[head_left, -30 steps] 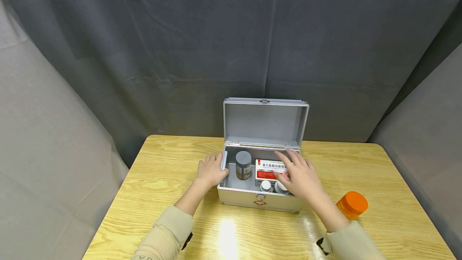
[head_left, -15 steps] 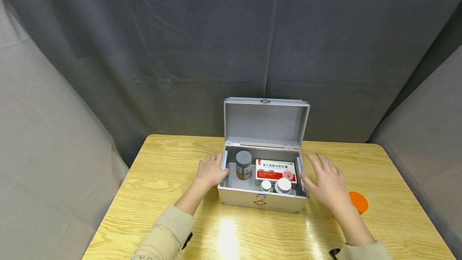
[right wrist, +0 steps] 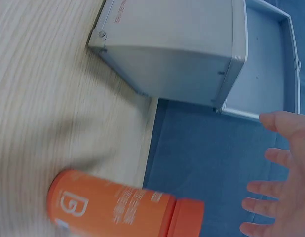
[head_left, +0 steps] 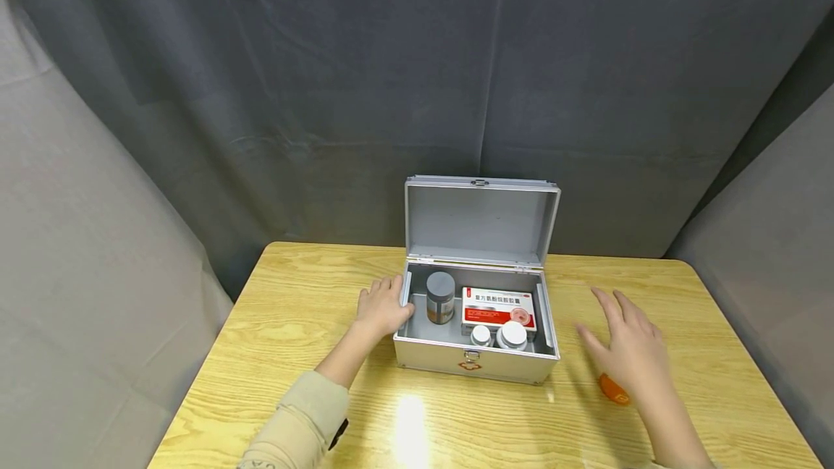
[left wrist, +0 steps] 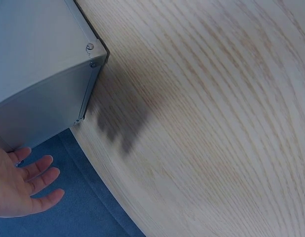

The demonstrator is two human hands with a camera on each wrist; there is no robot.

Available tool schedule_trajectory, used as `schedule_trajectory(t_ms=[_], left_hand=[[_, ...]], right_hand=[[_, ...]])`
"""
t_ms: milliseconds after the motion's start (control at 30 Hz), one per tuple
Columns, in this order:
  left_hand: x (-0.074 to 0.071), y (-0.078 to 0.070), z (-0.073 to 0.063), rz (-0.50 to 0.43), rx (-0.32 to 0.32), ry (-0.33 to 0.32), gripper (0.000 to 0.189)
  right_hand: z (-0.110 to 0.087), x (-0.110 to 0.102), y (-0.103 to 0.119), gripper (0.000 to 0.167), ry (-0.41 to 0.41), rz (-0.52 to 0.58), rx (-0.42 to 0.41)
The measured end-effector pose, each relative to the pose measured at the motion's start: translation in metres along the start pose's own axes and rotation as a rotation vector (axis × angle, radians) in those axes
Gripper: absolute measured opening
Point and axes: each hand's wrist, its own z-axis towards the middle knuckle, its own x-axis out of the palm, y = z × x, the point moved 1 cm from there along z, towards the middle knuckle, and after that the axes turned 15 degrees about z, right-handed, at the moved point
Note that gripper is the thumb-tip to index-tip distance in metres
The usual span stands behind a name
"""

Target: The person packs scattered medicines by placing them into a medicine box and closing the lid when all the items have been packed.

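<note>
A silver medicine case (head_left: 433, 355) with a red cross on its front stands on the table, lid raised. My left hand (head_left: 383, 306) rests on its left rim, thumb over the edge; the left wrist view shows the fingers spread beside the wall. Inside are a grey-lidded jar (head_left: 440, 295), a white and red medicine box (head_left: 485, 315) and two white-capped bottles, a small one (head_left: 481, 336) and a larger one (head_left: 512, 336). To the right of the case, my right hand (head_left: 632, 349) holds nothing, fingers apart. Beside it stands an orange bottle (right wrist: 113, 205), mostly hidden under that hand in the head view.
The wooden table (head_left: 287, 310) has its rear edge just behind the case. A dark grey curtain (head_left: 326, 107) hangs behind, and paler cloths hang at the left (head_left: 85, 273) and right (head_left: 775, 252).
My right hand has moved from over the case's right side out to the right, above the orange bottle, uncovering the medicine box and bottles. The left hand has stayed on the rim.
</note>
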Motion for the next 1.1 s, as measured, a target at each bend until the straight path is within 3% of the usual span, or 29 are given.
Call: schedule_trajectory(t_ms=[467,833,1100], left_hand=[[0.004,0.001,0.002,0.005,-0.001,-0.003,0.058],[0.003,0.001,0.002,0.001,-0.001,-0.004,0.059],[0.004,0.001,0.002,0.006,-0.003,0.002,0.060]], right_hand=[[-0.020,-0.008,-0.027,0.072,0.013,-0.036,0.121],[-0.030,-0.010,-0.043,0.076,0.026,-0.048,0.169],[-0.035,-0.009,-0.051,0.081,0.100,-0.070,0.251]])
